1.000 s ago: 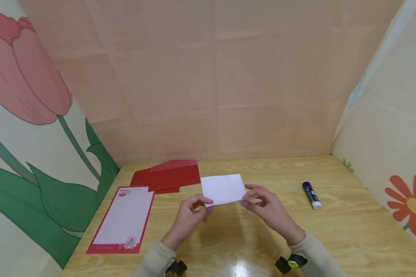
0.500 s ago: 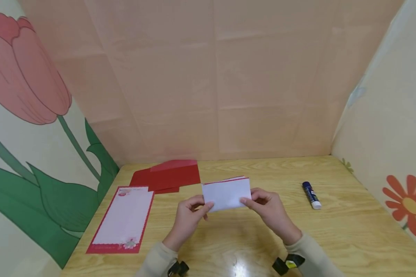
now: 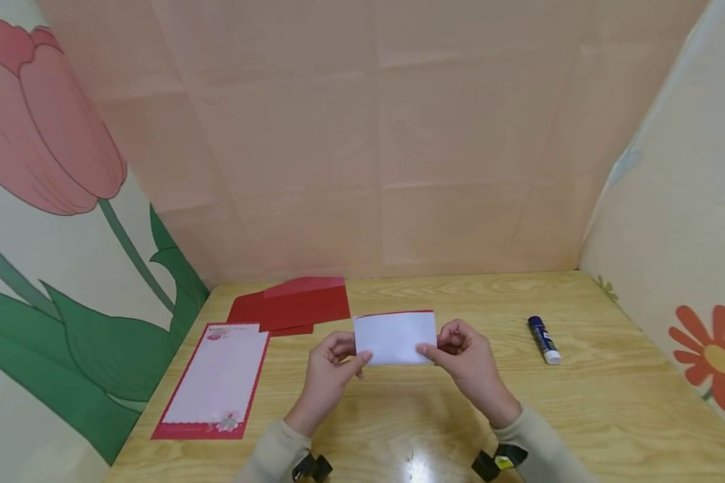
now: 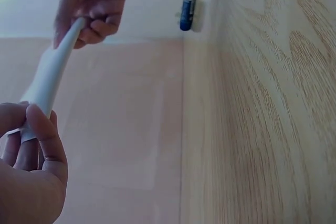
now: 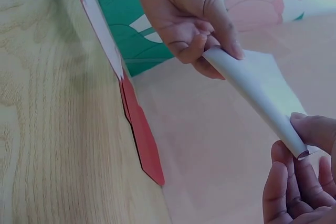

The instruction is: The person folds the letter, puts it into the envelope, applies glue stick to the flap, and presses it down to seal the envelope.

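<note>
Both hands hold a folded sheet of letter paper (image 3: 395,337) above the table, its white back toward me and a thin red line along the top edge. My left hand (image 3: 329,379) pinches its left end between thumb and fingers. The right end is pinched by my right hand (image 3: 474,369), thumb in front and fingers behind. In the right wrist view the paper (image 5: 257,95) shows a rounded, uncreased bend along its lower side. The left wrist view shows the paper (image 4: 50,77) nearly edge-on between the hands.
On the table's left lies a letter sheet (image 3: 214,376) with a pink-red flowered border. Red envelopes (image 3: 296,307) overlap behind it. A capped glue stick (image 3: 544,341) lies on the right. Walls enclose the table (image 3: 610,416) at the back and sides.
The paper has been folded over toward me, with its far edges now brought nearly level. Both thumbs have moved onto its front. The other sheet, envelopes and glue stick stay put.
</note>
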Demonstrator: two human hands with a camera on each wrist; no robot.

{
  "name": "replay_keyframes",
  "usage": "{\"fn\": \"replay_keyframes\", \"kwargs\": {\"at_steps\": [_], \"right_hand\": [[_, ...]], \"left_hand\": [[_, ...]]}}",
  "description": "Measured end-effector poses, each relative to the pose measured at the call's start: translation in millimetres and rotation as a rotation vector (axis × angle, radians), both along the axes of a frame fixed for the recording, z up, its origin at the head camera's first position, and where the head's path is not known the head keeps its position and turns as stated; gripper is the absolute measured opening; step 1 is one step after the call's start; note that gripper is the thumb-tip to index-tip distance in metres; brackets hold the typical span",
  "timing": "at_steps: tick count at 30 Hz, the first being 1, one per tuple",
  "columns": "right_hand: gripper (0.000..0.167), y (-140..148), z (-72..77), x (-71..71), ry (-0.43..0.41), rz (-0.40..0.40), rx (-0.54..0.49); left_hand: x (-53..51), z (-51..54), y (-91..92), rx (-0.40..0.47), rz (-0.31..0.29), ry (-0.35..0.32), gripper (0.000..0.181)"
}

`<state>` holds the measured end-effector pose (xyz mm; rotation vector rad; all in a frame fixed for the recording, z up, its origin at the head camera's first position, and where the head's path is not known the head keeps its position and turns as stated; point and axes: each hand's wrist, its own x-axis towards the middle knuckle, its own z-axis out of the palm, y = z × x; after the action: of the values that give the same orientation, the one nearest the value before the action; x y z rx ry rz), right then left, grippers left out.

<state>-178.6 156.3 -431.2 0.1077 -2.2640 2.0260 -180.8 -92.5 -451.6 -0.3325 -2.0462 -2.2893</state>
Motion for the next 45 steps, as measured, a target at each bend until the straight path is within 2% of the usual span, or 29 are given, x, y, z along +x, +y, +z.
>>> {"fn": "replay_keyframes", "kwargs": {"at_steps": [8, 15, 20, 28, 38, 45], "right_hand": [[0.032, -1.1, 0.2, -1.1, 0.025, -0.011, 0.036], [0.031, 1.3, 0.0, -1.4, 0.042, -0.036, 0.037], [0.033, 2.2, -1.8, -1.9, 0.038, -0.051, 0.035], [0.031, 1.0, -5.8, -2.2, 0.037, -0.05, -0.03], [0.027, -1.4, -7.4, -3.0, 0.066, -0.036, -0.035], [0.025, -0.7, -8.0, -2.1, 0.068, -0.034, -0.024]], "left_hand": [[-0.1, 0.1, 0.1, 0.044, -0.004, -0.036, 0.028], [-2.0, -3.1, -0.1, 0.043, -0.099, -0.108, 0.03], [-1.6, -2.8, -0.9, 0.042, -0.117, -0.092, 0.03], [0.4, -2.8, -0.3, 0.098, -0.108, -0.026, 0.03], [-0.2, -3.0, -2.6, 0.096, -0.039, -0.035, 0.034], [2.0, 0.3, -1.6, 0.104, -0.044, -0.007, 0.039]]}}
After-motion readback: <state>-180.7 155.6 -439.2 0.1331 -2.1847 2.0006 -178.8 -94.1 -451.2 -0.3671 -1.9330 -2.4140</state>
